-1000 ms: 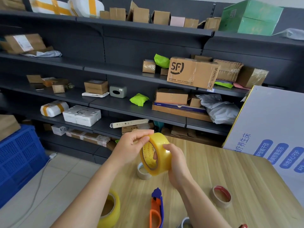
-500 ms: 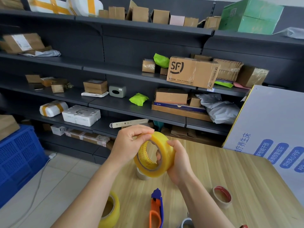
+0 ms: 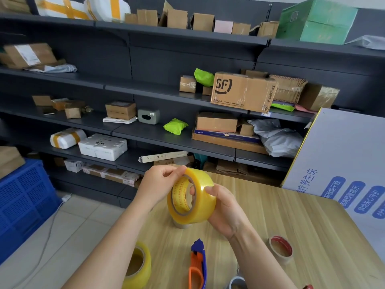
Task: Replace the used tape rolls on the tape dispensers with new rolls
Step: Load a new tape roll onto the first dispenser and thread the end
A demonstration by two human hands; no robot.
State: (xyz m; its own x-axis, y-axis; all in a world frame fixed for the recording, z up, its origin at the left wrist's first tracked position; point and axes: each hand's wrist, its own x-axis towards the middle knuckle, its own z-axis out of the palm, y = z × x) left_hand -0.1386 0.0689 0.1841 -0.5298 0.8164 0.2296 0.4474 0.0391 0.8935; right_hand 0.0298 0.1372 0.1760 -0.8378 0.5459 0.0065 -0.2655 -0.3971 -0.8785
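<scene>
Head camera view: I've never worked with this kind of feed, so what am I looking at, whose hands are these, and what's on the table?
There is no machine here. A person wears one wide-angle camera on the head, looking forward and down, so the two bare arms reaching in from the bottom are their own.

Both hands hold a full yellow tape roll up above the wooden table. The left hand pinches its top edge; the right hand cups its far side.

On the table lie a second yellow roll near the left edge, an orange and blue tape dispenser in the middle, and a nearly used-up roll with a red core on the right. Another small roll sits mostly hidden under the held one.

Behind stand dark shelves of parcels.
</scene>
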